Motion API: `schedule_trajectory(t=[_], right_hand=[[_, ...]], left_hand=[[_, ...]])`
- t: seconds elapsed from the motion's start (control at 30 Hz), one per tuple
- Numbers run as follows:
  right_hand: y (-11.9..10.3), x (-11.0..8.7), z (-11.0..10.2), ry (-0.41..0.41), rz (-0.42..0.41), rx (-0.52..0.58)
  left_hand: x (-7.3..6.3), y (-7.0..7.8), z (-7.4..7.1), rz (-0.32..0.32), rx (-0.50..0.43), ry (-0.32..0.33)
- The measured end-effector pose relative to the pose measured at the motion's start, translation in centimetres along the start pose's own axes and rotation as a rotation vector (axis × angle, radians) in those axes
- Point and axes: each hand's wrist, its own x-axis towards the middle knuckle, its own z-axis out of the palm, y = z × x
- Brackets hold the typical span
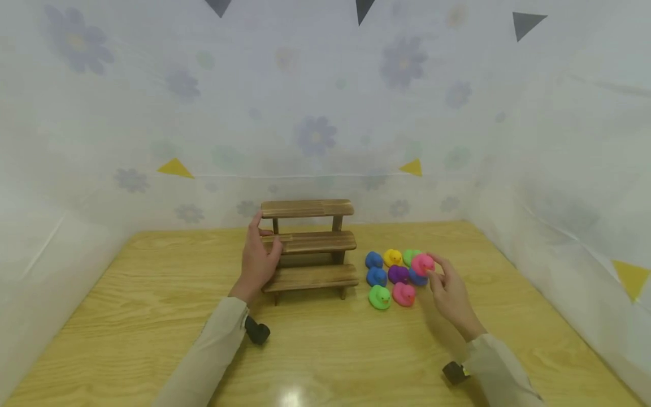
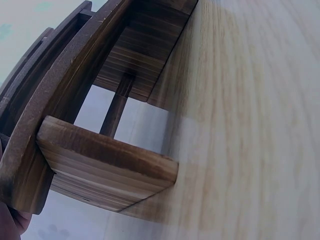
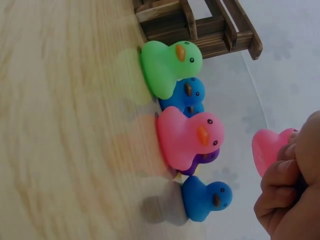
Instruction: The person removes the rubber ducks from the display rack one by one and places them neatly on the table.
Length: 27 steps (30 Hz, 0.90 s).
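Note:
A three-tier wooden shelf (image 1: pixel 310 277) stands on the table, its slats and legs also close up in the left wrist view. My left hand (image 1: pixel 259 260) holds its left end, the thumb over the middle tier and a finger up at the top tier. Between thumb and fingers my right hand (image 1: pixel 452 294) pinches a pink rubber duck (image 3: pixel 265 147), raised off the table. In the head view this duck overlaps a blue duck (image 1: pixel 417 277) and a green duck (image 1: pixel 409 257) behind it. The right wrist view shows the pinching fingers (image 3: pixel 280 182) curled.
Several more rubber ducks sit grouped right of the shelf: a green one (image 1: pixel 379 297), a pink one (image 1: pixel 404 294), a purple one (image 1: pixel 398 274), a yellow one (image 1: pixel 393 258) and blue ones (image 1: pixel 376 277). A flowered white curtain (image 1: pixel 315 102) hangs behind the wood-grain table (image 1: pixel 325 350).

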Motion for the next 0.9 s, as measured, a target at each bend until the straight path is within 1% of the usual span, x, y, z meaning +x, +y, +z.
schedule_trajectory(t=[0.2,0.33,0.4,0.47,0.53,0.6,0.7,0.77,0.9], right_hand=[[0.5,-0.4,0.0,-0.001,-0.023,-0.003],[-1.0,-0.8,-0.4,-0.018,-0.065,0.019],[-1.9,-1.1,-0.8,-0.033,-0.068,0.009],[-2.3,-1.4,-1.2,-0.037,-0.061,-0.016],[-1.9,-1.5,-1.5,-0.036,-0.05,-0.03],[-0.7,-1.5,-1.6,-0.038,-0.053,-0.035],[1.4,-1.6,-1.5,-0.064,-0.045,-0.053],[2.5,-1.7,-1.5,-0.091,-0.022,-0.059],[3.3,-2.3,-1.7,-0.126,0.034,-0.04]], left_hand=[[0.0,0.1,0.0,0.01,0.006,0.001],[0.0,0.3,0.0,0.018,0.002,0.005],[0.0,0.3,-0.1,0.015,-0.001,0.008],[0.1,0.4,-0.1,0.013,-0.004,0.006],[0.2,0.4,-0.1,0.018,-0.003,0.008],[0.3,0.4,-0.2,0.019,0.001,0.013],[0.3,0.3,-0.2,0.019,0.006,0.02],[0.3,0.3,-0.2,0.014,0.001,0.021],[0.0,0.2,-0.1,0.019,-0.009,0.01]])
